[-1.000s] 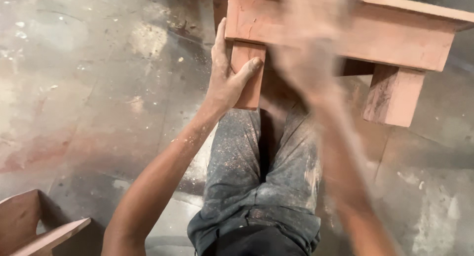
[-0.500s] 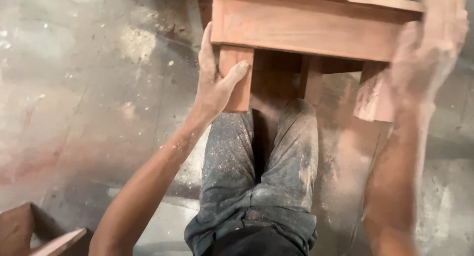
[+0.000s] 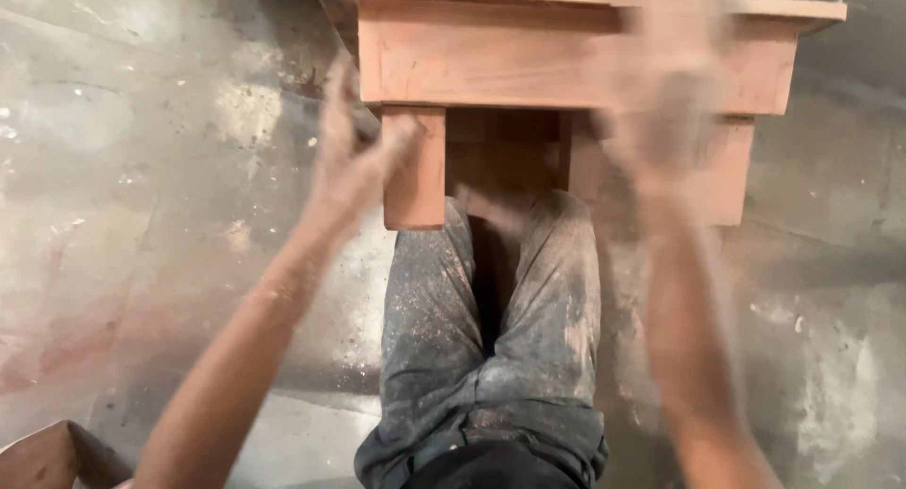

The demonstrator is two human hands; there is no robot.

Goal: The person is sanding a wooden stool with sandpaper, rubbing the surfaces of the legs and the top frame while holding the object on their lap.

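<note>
A small reddish wooden stool (image 3: 566, 59) stands on the floor over my outstretched legs (image 3: 500, 338) in dusty grey trousers. My left hand (image 3: 354, 154) grips the stool's near left leg (image 3: 415, 168), thumb across its front. My right hand (image 3: 665, 102) is blurred with motion in front of the stool's right side, against the apron board; I cannot tell whether it holds anything.
The grey concrete floor (image 3: 142, 168) is stained and dusty. Another piece of reddish woodwork (image 3: 47, 456) shows at the bottom left corner.
My right hand swung from the stool's middle out to its right end and back toward the right side. The view has shifted, so the stool sits further right. The left hand stays on the leg.
</note>
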